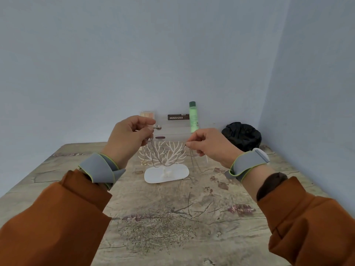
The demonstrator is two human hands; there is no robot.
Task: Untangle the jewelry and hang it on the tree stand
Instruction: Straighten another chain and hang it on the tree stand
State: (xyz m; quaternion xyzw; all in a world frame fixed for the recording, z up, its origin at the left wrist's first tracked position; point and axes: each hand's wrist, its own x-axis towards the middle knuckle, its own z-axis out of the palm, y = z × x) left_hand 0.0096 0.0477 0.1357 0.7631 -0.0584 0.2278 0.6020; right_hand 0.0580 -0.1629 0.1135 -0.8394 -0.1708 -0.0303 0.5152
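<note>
A white branching tree stand (173,153) rises from an oval white base (153,176) in the middle of the table. My left hand (128,136) is raised above the stand's left side, pinching a thin chain (153,154) that hangs in a loop down in front of the branches. My right hand (209,144) is pinched on another thin chain (194,160) that dangles to the right of the stand. A small gold piece (143,162) hangs at the stand's lower left. Whether the two chains are joined is unclear.
A patterned table (172,217) fills the foreground. Behind the stand, against the wall, stand a white box (172,130), a green bottle (193,117), a dark labelled box (177,117) and a pale packet (147,114). A black bag (243,135) sits in the right corner.
</note>
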